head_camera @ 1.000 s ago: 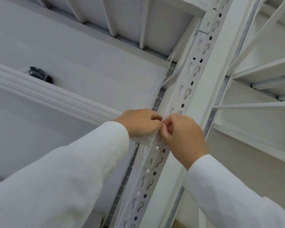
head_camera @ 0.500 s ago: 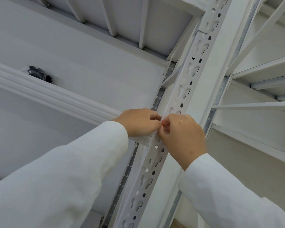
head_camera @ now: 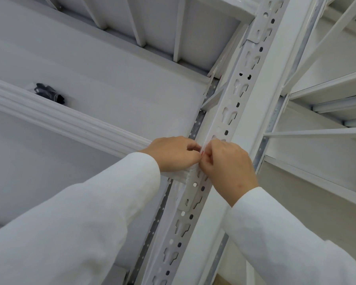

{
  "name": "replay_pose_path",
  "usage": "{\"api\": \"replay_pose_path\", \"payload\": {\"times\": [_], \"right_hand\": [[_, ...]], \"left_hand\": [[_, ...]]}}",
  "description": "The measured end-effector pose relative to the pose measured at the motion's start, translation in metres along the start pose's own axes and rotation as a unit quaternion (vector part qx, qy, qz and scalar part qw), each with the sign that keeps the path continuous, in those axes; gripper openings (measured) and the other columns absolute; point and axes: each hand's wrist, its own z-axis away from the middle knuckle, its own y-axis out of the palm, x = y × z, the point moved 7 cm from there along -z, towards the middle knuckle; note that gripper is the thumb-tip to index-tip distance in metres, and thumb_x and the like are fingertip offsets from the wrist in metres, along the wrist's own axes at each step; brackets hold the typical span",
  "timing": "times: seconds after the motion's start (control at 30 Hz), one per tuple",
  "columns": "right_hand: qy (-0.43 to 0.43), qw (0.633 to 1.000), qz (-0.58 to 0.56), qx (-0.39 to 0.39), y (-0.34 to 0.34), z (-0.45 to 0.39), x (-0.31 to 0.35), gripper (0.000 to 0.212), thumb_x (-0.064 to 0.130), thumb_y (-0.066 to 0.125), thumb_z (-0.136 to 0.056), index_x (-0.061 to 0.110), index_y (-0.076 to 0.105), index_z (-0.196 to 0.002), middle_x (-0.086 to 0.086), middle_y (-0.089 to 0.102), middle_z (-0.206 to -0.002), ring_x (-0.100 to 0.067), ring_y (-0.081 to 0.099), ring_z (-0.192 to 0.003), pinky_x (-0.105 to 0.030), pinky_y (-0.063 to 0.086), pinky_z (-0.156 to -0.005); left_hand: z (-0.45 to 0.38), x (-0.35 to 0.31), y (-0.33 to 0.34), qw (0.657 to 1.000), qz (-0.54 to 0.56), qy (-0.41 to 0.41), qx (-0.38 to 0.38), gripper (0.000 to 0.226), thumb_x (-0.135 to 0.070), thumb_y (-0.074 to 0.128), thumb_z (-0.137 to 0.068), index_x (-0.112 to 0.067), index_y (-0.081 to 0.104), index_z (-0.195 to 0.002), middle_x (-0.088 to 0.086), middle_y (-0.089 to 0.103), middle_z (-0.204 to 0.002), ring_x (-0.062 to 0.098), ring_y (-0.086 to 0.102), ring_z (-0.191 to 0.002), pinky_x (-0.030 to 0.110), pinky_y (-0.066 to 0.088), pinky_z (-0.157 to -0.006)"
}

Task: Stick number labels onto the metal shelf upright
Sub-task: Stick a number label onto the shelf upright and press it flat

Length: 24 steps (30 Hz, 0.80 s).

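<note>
One small dark bundle (head_camera: 49, 93) is lying alone on the white shelf (head_camera: 111, 79) at the far left, just behind the ribbed front beam (head_camera: 60, 118) that is running down towards the middle of the view. Two arms in white sleeves are reaching up from the bottom edge, one from each side. The left hand (head_camera: 173, 154) is resting against the end of that one beam, its fingers curled in and its thumb and forefinger pressing together at the tips, right where they are meeting the other hand. Between the two hands one tiny fleck of white and red, the label (head_camera: 202, 153), is showing; it is too small to read, and I cannot tell whether it is already touching the metal. The right hand (head_camera: 228, 163) is sitting just beside the left, touching it, its fingertips likewise pinching closed on that same scrap. Both hands are working directly in front of the one perforated shelf upright (head_camera: 232, 112), which is slanting across the view from lower left to upper right, with a line of keyhole slots and a line of round holes along its face. To the right, three white shelf levels (head_camera: 327, 87) are showing behind the upright.
</note>
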Motion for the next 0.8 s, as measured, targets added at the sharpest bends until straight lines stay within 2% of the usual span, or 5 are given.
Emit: {"api": "replay_pose_path", "payload": {"times": [0.17,0.33,0.47,0.6,0.8], "right_hand": [[-0.004,0.99,-0.119,-0.071,-0.011,0.012,-0.023,0.007,0.017,0.064,-0.082,0.017,0.062,-0.076,0.011,0.057,-0.063,-0.015,0.051,-0.064,-0.019,0.036,-0.056],[-0.027,0.981,-0.155,-0.114,-0.012,0.019,-0.027,0.01,0.021,0.054,-0.083,0.018,0.062,-0.079,0.01,0.059,-0.066,-0.013,0.053,-0.061,-0.029,0.047,-0.055],[0.043,0.971,-0.189,-0.137,-0.011,0.022,-0.05,0.014,0.02,0.049,-0.085,0.018,0.059,-0.076,0.008,0.059,-0.067,-0.011,0.053,-0.061,-0.028,0.045,-0.057],[0.106,0.957,-0.232,-0.135,-0.007,0.031,-0.069,0.016,0.008,0.062,-0.081,0.019,0.062,-0.07,0.012,0.061,-0.068,-0.007,0.055,-0.069,-0.017,0.043,-0.061],[0.063,0.96,-0.213,-0.172,-0.006,0.04,-0.049,0.009,0.023,0.062,-0.081,0.022,0.069,-0.087,0.012,0.059,-0.073,-0.012,0.056,-0.066,-0.031,0.051,-0.058]], "left_hand": [[0.0,-0.001,0.0,1.0,0.003,0.008,0.001,0.034,-0.032,0.039,-0.089,-0.041,0.056,-0.117,-0.014,0.06,-0.117,0.012,0.052,-0.106,0.027,0.034,-0.084],[0.0,-0.001,0.0,1.0,-0.002,0.009,-0.003,0.034,-0.031,0.037,-0.092,-0.041,0.056,-0.118,-0.014,0.06,-0.121,0.012,0.052,-0.109,0.027,0.035,-0.087],[0.0,-0.001,0.001,1.0,-0.008,0.011,0.001,0.035,-0.031,0.036,-0.093,-0.04,0.054,-0.122,-0.016,0.058,-0.125,0.01,0.05,-0.112,0.026,0.034,-0.084],[-0.001,0.0,0.001,1.0,-0.004,0.008,0.0,0.034,-0.032,0.037,-0.092,-0.042,0.055,-0.119,-0.018,0.058,-0.124,0.011,0.051,-0.112,0.027,0.035,-0.087],[-0.003,0.003,0.001,1.0,0.002,-0.007,-0.01,0.033,-0.034,0.041,-0.09,-0.045,0.055,-0.118,-0.018,0.059,-0.121,0.01,0.051,-0.112,0.026,0.033,-0.087]]}}
